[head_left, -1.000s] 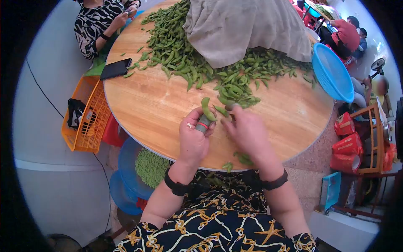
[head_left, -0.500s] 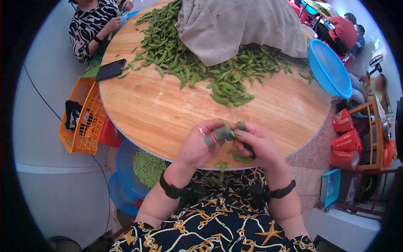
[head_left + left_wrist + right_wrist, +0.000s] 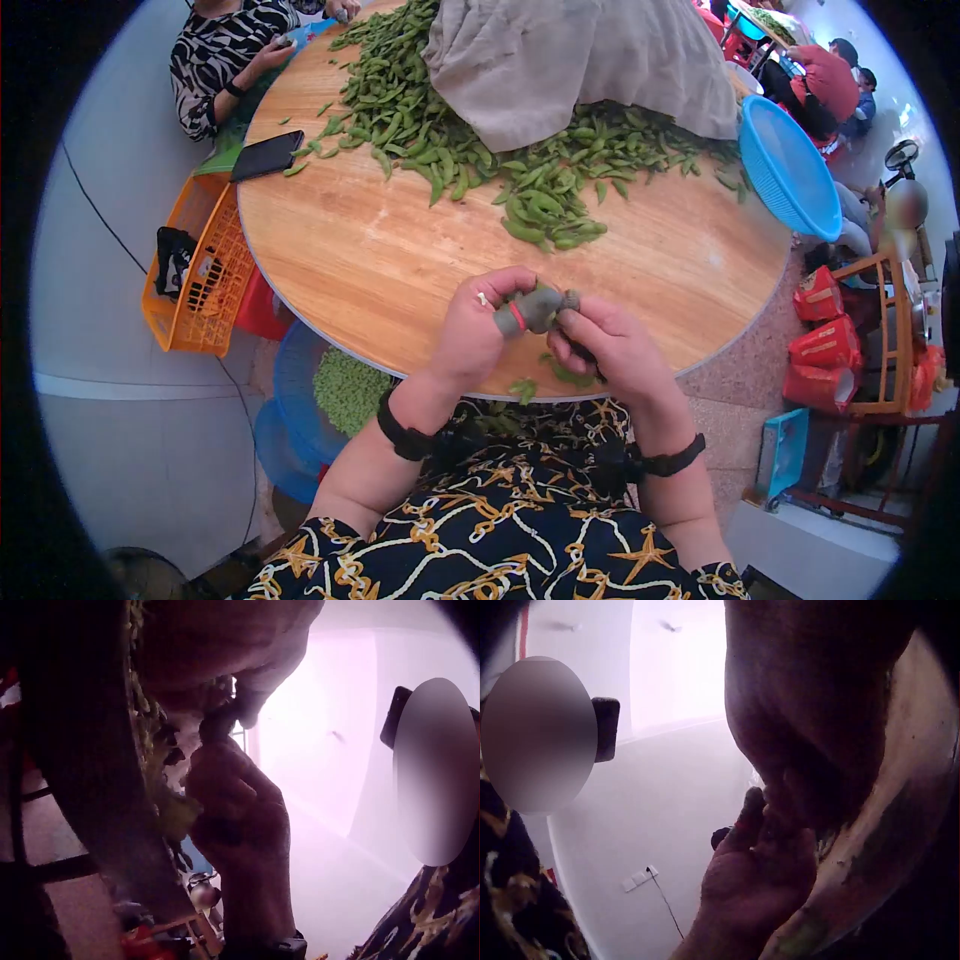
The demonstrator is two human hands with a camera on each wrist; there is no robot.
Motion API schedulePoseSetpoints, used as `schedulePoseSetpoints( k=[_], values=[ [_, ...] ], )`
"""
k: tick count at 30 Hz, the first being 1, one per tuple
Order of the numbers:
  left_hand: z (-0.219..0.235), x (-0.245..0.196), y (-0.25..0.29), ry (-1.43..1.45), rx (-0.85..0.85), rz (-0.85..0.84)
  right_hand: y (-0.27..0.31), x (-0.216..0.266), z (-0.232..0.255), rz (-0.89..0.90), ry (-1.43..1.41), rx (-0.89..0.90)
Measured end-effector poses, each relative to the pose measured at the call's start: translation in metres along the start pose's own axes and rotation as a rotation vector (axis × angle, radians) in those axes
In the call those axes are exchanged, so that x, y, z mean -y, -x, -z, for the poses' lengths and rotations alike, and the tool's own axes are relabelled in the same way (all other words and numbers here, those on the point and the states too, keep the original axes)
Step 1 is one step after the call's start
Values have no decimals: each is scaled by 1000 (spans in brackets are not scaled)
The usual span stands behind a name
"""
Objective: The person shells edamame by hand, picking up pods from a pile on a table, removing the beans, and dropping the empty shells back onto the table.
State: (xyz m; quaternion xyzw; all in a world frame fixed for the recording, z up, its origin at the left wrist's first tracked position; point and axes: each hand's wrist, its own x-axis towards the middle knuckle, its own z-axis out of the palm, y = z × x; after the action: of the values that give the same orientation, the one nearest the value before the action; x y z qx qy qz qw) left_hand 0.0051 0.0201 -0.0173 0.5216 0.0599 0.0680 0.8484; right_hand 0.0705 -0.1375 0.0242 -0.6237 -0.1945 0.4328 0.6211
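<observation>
Green pods (image 3: 548, 208) on wooden table (image 3: 380, 250) by pale wall (image 3: 125, 310), left hand (image 3: 474, 328) and right hand (image 3: 622, 347) curled, hold unclear.

A black phone (image 3: 268, 156) lies at the upper left; below it, an orange crate (image 3: 190, 336) holds a black item (image 3: 174, 262). At the right, red packages (image 3: 825, 343) sit beside a wooden stand (image 3: 890, 330). Upper right, a person in red (image 3: 828, 85).

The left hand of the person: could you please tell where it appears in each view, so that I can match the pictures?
Head: the left hand is near the centre, slightly below it.
Left wrist: the left hand is large and dark at the top.
Right wrist: the left hand is low, near the middle.
Shared landmark: the right hand, close to its fingers.
</observation>
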Motion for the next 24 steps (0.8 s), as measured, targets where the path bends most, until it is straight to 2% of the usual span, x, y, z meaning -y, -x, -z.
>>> schedulePoseSetpoints(
  k=[1, 2, 4, 6, 8, 9, 10, 11, 12, 14, 16, 18, 20, 21, 23, 24],
  values=[
    [3, -1, -1, 20, 104, 74, 1, 2, 1, -34, -92, 46],
    [4, -3, -3, 24, 104, 73, 2, 2, 1, -70, -185, 93],
    [3, -9, -6, 261, 222, 141, 3, 2, 1, -96, -255, 104],
    [-3, -12, -5, 241, 158, 157, 0, -1, 2, -119, -326, 112],
    [-8, -9, -6, 225, 92, 175, -5, -10, 4, -57, -95, -19],
    [-9, -7, -8, -74, 77, 58, -7, -12, 3, -58, -92, -19],
    [-10, -6, -8, -373, 58, -61, -8, -14, 3, 45, 75, -98],
    [-11, -6, -8, -371, 54, -62, -9, -15, 2, 146, 241, -175],
    [-11, -8, -8, -427, 21, -30, -11, -15, 1, 143, 244, -170],
    [-11, -7, -6, -478, -17, 1, -15, -16, 1, 82, 213, -274],
    [-13, -3, -4, -192, -108, -79, -15, -9, 3, 21, 138, -257],
    [-10, -2, -4, -162, -109, -45, -15, -6, 4, -38, 61, -244],
    [-9, -2, -6, -132, -107, -17, -14, -6, 5, -21, 215, -173],
    [-10, -2, -6, -240, -113, -77, -15, -2, 6, -21, 219, -171],
    [-13, -4, -5, -342, -123, -135, -17, 7, 10, 50, 230, -345],
    [-16, -7, -3, -589, -101, -280, -18, 7, 8, 46, 233, -344]
  ],
)
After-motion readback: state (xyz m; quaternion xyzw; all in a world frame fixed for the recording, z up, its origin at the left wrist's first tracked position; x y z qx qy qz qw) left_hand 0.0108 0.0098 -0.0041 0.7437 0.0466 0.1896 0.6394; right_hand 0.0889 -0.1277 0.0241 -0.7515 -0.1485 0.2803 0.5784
